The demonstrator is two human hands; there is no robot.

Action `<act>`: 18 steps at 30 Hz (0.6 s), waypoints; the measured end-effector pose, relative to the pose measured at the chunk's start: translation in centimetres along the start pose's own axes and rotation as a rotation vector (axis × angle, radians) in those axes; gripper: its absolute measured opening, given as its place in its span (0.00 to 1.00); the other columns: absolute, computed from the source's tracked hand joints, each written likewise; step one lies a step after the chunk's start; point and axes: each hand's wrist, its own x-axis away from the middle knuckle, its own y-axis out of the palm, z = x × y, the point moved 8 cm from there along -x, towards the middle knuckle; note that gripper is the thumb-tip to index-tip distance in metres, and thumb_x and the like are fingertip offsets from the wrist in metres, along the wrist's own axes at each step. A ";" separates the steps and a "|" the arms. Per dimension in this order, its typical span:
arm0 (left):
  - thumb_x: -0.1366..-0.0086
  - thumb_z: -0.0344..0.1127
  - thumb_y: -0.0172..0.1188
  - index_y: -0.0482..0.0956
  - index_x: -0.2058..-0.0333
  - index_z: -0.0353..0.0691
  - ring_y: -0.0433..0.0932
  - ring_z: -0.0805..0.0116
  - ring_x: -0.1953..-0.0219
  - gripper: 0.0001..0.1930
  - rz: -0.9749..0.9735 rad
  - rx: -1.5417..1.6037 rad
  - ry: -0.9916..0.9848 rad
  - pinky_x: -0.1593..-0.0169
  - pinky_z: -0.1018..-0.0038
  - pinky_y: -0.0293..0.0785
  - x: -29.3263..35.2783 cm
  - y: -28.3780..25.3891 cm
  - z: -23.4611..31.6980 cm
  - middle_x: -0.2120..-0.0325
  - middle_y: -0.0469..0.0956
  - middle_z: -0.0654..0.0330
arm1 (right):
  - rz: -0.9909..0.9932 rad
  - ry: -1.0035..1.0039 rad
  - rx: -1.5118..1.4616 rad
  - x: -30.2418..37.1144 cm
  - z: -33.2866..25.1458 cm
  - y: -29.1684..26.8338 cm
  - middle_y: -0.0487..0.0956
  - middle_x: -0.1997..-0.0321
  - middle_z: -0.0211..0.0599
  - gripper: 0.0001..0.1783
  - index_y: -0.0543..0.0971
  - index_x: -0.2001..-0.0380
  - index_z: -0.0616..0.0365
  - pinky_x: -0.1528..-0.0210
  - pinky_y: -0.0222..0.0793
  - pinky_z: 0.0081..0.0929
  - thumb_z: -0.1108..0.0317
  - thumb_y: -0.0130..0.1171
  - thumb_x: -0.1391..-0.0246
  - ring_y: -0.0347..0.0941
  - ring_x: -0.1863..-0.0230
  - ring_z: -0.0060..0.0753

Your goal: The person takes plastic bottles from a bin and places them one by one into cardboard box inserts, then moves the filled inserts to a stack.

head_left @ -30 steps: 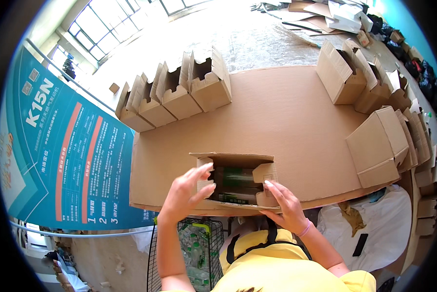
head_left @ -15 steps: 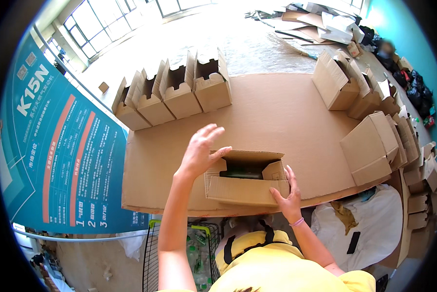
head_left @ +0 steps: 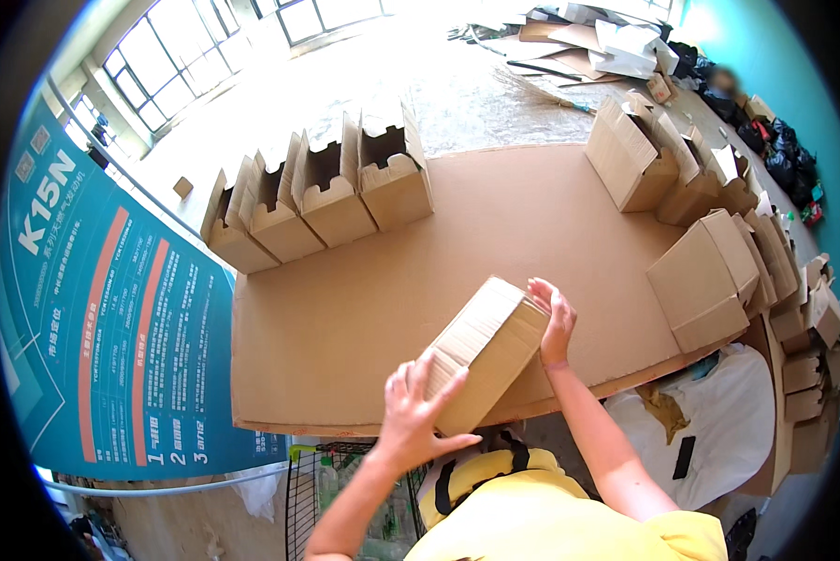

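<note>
A small brown cardboard box is held slantwise at the near edge of the cardboard-covered table, and its upward face has a seam and no opening. My left hand grips the box's near end, fingers on its left side and thumb around the end. At the far right end, my right hand presses against the side with bent fingers. Whether the box rests on the table or is slightly raised I cannot tell; its contents are hidden.
Several open cardboard boxes stand in a row at the table's far left. More boxes crowd the right. A blue-green banner leans at the left. Below the table are a wire cart with plastic bottles and a white sack.
The box has been turned from lying crosswise to slanting, and its open top no longer shows. My left hand has come down onto its near end; my right hand has moved farther away from me.
</note>
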 end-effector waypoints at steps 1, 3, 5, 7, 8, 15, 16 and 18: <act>0.56 0.70 0.69 0.68 0.36 0.65 0.53 0.30 0.36 0.46 0.031 -0.050 -0.019 0.37 0.37 0.51 0.4 0.9 1.0 0.33 0.55 0.46 | 0.014 0.023 -0.017 -1.4 1.0 0.4 0.81 0.49 0.41 0.27 0.78 0.49 0.66 0.43 0.67 0.32 0.54 0.38 0.31 0.76 0.47 0.33; 0.56 0.69 0.69 0.72 0.39 0.64 0.52 0.31 0.35 0.44 0.180 -0.051 -0.087 0.39 0.39 0.52 0.6 2.4 1.9 0.33 0.59 0.55 | 0.033 0.075 -0.052 -3.6 3.0 1.4 0.81 0.47 0.42 0.31 0.78 0.49 0.64 0.40 0.65 0.35 0.49 0.36 0.32 0.75 0.44 0.35; 0.54 0.70 0.67 0.75 0.41 0.64 0.52 0.34 0.34 0.41 0.219 -0.077 -0.083 0.39 0.42 0.51 0.0 2.6 3.2 0.34 0.63 0.60 | 0.015 0.153 -0.070 -4.8 4.4 2.1 0.79 0.44 0.44 0.34 0.76 0.45 0.63 0.36 0.59 0.38 0.45 0.35 0.33 0.71 0.39 0.37; 0.53 0.71 0.65 0.75 0.41 0.65 0.53 0.36 0.34 0.39 0.206 -0.036 -0.024 0.38 0.44 0.48 -0.4 3.2 4.3 0.34 0.64 0.60 | 0.028 0.210 -0.093 -6.2 6.4 1.6 0.77 0.41 0.45 0.35 0.75 0.43 0.63 0.34 0.57 0.38 0.44 0.36 0.33 0.69 0.37 0.38; 0.51 0.71 0.63 0.76 0.42 0.67 0.55 0.38 0.34 0.37 0.222 -0.063 -0.018 0.38 0.45 0.47 -0.5 3.6 4.7 0.35 0.65 0.62 | -0.021 0.274 -0.160 -6.7 7.3 2.1 0.71 0.35 0.45 0.36 0.70 0.38 0.64 0.31 0.51 0.40 0.42 0.35 0.32 0.61 0.30 0.37; 0.48 0.68 0.62 0.76 0.43 0.67 0.57 0.43 0.36 0.34 0.377 -0.243 -0.135 0.39 0.45 0.50 -6.3 5.3 5.1 0.36 0.66 0.64 | -0.292 0.278 -0.269 -7.6 8.7 4.2 0.51 0.24 0.43 0.36 0.53 0.29 0.61 0.25 0.39 0.32 0.45 0.29 0.29 0.44 0.24 0.35; 0.48 0.67 0.63 0.75 0.42 0.66 0.56 0.43 0.35 0.34 0.393 -0.225 -0.158 0.38 0.42 0.49 -7.8 5.4 4.3 0.36 0.66 0.64 | -0.299 0.322 -0.303 -6.2 6.3 5.3 0.50 0.23 0.42 0.37 0.53 0.29 0.62 0.25 0.38 0.30 0.44 0.28 0.29 0.44 0.23 0.35; 0.47 0.66 0.63 0.75 0.41 0.66 0.55 0.43 0.34 0.34 0.411 -0.211 -0.191 0.37 0.39 0.47 -11.8 6.0 2.9 0.35 0.65 0.63 | -0.366 0.309 -0.257 -5.0 6.0 4.2 0.50 0.23 0.41 0.36 0.52 0.29 0.60 0.24 0.37 0.30 0.45 0.29 0.28 0.43 0.23 0.36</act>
